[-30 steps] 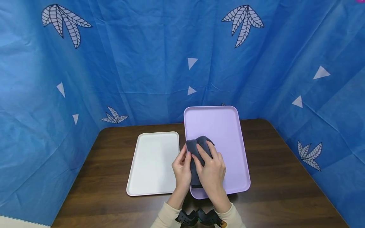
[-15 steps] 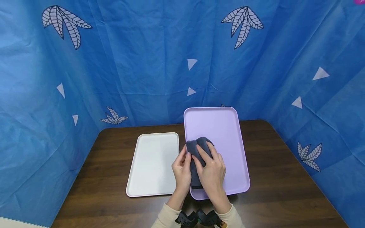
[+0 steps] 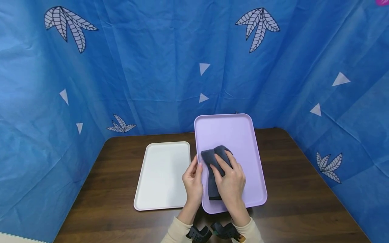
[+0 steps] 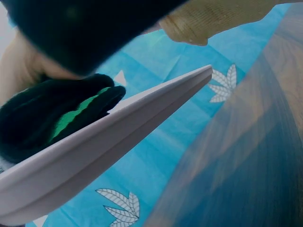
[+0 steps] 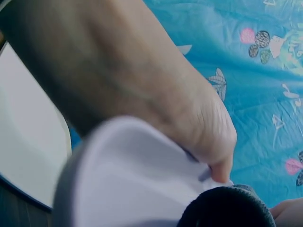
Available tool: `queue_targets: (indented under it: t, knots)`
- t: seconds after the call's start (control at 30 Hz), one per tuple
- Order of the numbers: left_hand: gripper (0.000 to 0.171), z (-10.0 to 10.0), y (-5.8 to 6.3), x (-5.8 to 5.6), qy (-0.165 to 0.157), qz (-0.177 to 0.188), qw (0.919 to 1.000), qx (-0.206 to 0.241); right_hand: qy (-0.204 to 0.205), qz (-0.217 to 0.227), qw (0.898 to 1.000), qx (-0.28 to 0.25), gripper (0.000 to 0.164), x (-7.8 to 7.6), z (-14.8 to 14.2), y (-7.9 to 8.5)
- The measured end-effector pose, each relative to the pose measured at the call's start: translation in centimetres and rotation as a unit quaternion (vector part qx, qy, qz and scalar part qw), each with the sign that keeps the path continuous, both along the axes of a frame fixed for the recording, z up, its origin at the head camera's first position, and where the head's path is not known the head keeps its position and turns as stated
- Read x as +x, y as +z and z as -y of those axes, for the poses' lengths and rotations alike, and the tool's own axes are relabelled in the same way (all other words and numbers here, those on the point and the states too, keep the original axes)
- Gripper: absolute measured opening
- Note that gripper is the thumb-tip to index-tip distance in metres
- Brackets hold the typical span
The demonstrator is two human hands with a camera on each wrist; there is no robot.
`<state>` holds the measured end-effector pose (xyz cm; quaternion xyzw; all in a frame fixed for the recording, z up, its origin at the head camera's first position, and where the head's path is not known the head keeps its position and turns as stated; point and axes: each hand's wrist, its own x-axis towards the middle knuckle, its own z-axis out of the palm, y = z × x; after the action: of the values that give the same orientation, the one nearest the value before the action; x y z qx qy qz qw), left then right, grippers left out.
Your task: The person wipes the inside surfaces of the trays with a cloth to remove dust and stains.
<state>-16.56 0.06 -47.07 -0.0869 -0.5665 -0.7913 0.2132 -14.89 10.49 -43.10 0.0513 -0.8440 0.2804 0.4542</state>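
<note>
A lilac tray (image 3: 225, 130) is held up off the table, slightly tilted. My left hand (image 3: 193, 184) grips its left rim, thumb on the inner side. With curled fingers, my right hand (image 3: 231, 182) holds a folded dark grey cloth (image 3: 213, 189) against the tray's inner surface, right of the left hand. From the left wrist, the cloth (image 4: 28, 123) lies over the rim of the tray (image 4: 94, 156), and a green strip shows in its folds. In the right wrist view the left hand (image 5: 203, 123) reaches across the tray (image 5: 128, 175), above the cloth (image 5: 232, 208).
A smaller white tray (image 3: 164, 175) lies flat on the dark wooden table (image 3: 112, 189), left of the lilac one. Blue patterned curtains (image 3: 158, 67) surround the table at the back and both sides.
My right hand has slid the cloth a little to the right, away from the left rim and the left hand. The left hand keeps its grip; the tray has barely shifted.
</note>
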Motion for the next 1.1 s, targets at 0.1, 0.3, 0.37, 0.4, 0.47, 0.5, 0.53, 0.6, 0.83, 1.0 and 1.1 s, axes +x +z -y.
queue_targets:
  t: [0.1,0.3,0.37,0.4,0.47,0.5,0.53,0.6,0.83,1.0,1.1]
  knots:
    - [0.042,0.0,0.0,0.0,-0.005,0.003,0.9999,0.009,-0.008,-0.001,1.000,-0.006,0.038,-0.1,-0.6,-0.1]
    - [0.042,0.2,0.0,0.1,-0.009,0.004,0.9998,0.018,-0.025,0.011,0.999,-0.024,0.038,-0.4,-1.9,-0.1]
    - [0.042,0.3,0.0,0.1,-0.008,0.004,0.9998,0.018,-0.032,0.017,0.999,-0.031,0.038,-0.4,-2.3,0.1]
    - [0.042,0.3,0.0,0.0,-0.008,0.005,0.9998,0.019,-0.036,0.019,0.999,-0.035,0.038,-0.5,-2.6,0.1]
    - [0.042,0.3,0.1,0.0,-0.004,0.007,0.9998,0.018,-0.046,0.024,0.998,-0.042,0.038,-0.5,-3.1,0.3]
    - [0.042,0.3,0.1,0.0,-0.003,0.008,0.9998,0.018,-0.050,0.026,0.997,-0.046,0.038,-0.6,-3.4,0.3]
    - [0.042,0.3,0.1,0.0,-0.002,0.010,0.9998,0.018,-0.055,0.031,0.997,-0.050,0.038,-0.6,-3.6,0.4]
    - [0.042,0.3,0.2,-0.1,0.002,0.013,0.9998,0.018,-0.064,0.042,0.995,-0.060,0.038,-0.6,-4.2,0.4]
    - [0.041,0.5,0.3,0.0,0.002,0.014,0.9997,0.020,-0.091,0.069,0.989,-0.096,0.037,-0.7,-5.9,0.3]
    - [0.042,0.5,0.3,-0.1,0.001,0.005,0.9998,0.016,-0.089,0.072,0.988,-0.102,0.037,-0.7,-6.3,0.1]
    - [0.042,0.5,0.3,-0.1,0.000,0.002,0.9999,0.016,-0.092,0.075,0.987,-0.106,0.037,-0.7,-6.2,0.1]
